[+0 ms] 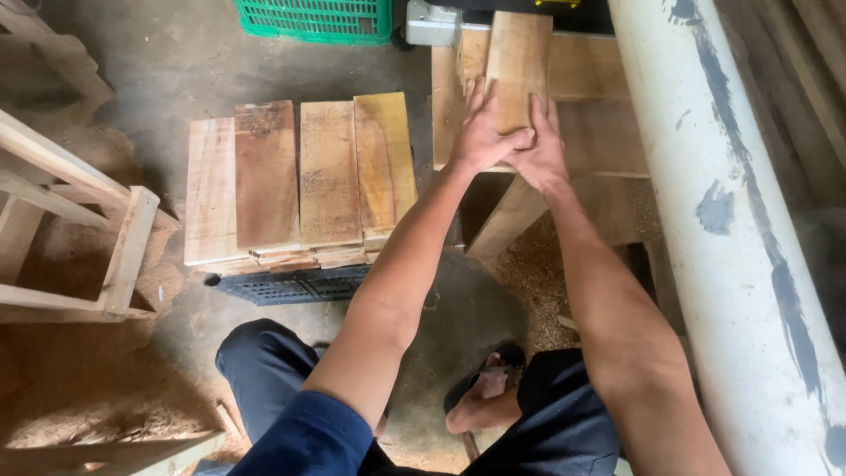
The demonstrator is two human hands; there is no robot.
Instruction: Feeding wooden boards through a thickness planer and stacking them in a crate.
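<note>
in the upper middle of the frame, a short wooden board [518, 66] lies flat on a wooden work surface [599, 132], its far end reaching toward a machine [432, 22] at the top edge. both hands are pressed flat on the board's near end, close together and touching: the left hand [483, 132] with fingers spread up the plank, the right hand [539, 150] just beside it. neither is clamped round it; the palms bear down on top. judging by this, the board is only at the start of its travel, most of its length still on the near side. to the left, a stack of similar boards [300, 181] sits on a dark plastic crate [291, 284], their faces rough, tan to reddish, with streaky grain. sawdust [538, 282] lies in heaps on the concrete floor. a pale, paint-smeared pipe [731, 220] runs down the right side, and a green crate [317, 18] stands at the top.
</note>
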